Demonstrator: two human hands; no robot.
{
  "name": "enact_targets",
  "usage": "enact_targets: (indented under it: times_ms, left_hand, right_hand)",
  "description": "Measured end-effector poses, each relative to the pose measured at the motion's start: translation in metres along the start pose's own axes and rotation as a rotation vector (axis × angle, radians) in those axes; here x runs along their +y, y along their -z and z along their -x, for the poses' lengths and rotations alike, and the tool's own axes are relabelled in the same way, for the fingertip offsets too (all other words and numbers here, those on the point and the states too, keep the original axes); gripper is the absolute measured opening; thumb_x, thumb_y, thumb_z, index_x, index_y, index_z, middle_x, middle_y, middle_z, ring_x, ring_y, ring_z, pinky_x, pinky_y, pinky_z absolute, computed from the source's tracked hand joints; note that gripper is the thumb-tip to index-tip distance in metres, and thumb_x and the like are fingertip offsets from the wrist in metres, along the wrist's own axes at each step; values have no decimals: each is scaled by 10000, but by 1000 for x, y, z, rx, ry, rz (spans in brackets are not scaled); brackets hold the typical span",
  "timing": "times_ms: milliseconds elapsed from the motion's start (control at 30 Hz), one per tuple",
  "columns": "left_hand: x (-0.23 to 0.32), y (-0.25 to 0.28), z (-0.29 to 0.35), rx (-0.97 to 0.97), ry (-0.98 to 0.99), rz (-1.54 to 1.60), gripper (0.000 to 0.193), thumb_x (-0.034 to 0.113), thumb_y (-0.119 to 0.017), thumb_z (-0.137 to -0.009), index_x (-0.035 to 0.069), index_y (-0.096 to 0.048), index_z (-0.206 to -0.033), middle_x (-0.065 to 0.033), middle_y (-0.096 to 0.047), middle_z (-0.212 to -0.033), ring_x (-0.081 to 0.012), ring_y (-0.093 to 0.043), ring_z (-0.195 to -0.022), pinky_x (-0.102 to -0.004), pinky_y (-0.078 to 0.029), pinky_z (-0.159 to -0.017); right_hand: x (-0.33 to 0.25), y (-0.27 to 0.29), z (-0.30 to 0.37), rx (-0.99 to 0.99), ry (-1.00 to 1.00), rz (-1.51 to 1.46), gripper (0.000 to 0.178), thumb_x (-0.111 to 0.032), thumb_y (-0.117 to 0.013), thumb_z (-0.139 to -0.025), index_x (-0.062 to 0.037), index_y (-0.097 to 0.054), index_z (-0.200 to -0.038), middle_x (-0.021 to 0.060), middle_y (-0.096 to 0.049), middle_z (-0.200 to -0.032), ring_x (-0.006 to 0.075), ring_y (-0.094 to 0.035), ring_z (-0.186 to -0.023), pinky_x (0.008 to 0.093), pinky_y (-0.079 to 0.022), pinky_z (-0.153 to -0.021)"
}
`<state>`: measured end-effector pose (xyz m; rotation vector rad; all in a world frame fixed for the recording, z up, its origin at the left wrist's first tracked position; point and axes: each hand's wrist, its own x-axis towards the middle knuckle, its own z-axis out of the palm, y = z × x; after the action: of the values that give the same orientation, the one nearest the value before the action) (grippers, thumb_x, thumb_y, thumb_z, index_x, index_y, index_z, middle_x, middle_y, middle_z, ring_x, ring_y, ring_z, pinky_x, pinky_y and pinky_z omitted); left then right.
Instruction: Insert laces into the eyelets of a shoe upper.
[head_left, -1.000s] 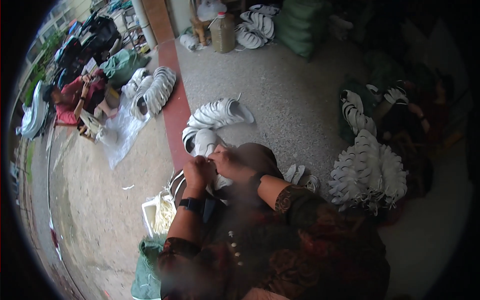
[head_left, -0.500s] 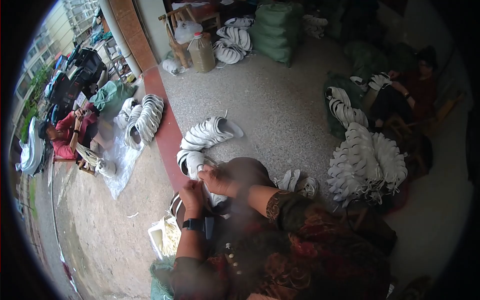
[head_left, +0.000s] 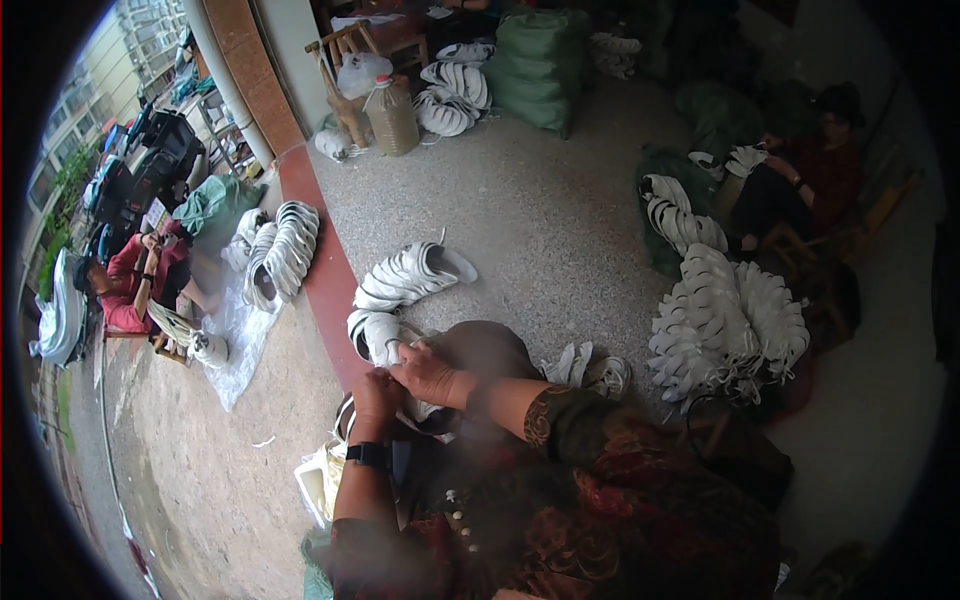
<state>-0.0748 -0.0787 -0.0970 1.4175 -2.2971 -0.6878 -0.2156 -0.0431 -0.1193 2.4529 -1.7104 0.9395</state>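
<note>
Low in front of me my left hand (head_left: 375, 398) and my right hand (head_left: 424, 375) come close together over a white shoe upper (head_left: 418, 408) at my lap. Both have their fingers closed. My right fingers are bent round the upper's edge, while whatever my left fingertips pinch is too small and hidden to make out. Just beyond the hands, a row of nested white shoe uppers (head_left: 402, 280) curves away on the floor, its near end almost touching my fingers. A dark band is on my left wrist.
Pale laces in a white container (head_left: 318, 480) stand by my left forearm. At right lie big stacks of uppers (head_left: 715, 320), with a seated person (head_left: 830, 170) behind. Another person (head_left: 135, 275) sits left beside more uppers (head_left: 290, 250). A green sack (head_left: 538, 70) and a jug (head_left: 390, 118) stand far off.
The view has shifted slightly. My two hands stay together at the upper; my right fingers have curled in closer, and my left hand has turned and dropped a little.
</note>
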Motion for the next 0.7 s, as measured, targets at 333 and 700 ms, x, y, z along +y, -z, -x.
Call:
enact_targets:
  times_ms: [333, 700]
  left_hand:
    - [-21, -2, 12, -102, 145, 641, 173, 61, -598, -748, -48, -684, -851, -57, -661, -711, -97, -570, -635, -254, -470, -599]
    - [-38, -1, 16, -170, 171, 707, 196, 49, -611, -745, -43, -674, -906, -56, -667, -792, -96, -574, -683, -234, -463, -632]
  right_hand:
    - [-7, 1, 2, -15, 139, 284, 130, -180, -505, -757, -87, -587, -718, 58, -563, -693, 246, -522, -854, 464, -383, -718]
    - [-8, -9, -3, -107, 337, 234, 133, -188, -524, -716, -102, -613, -669, 46, -567, -680, 229, -524, -841, 453, -363, -741]
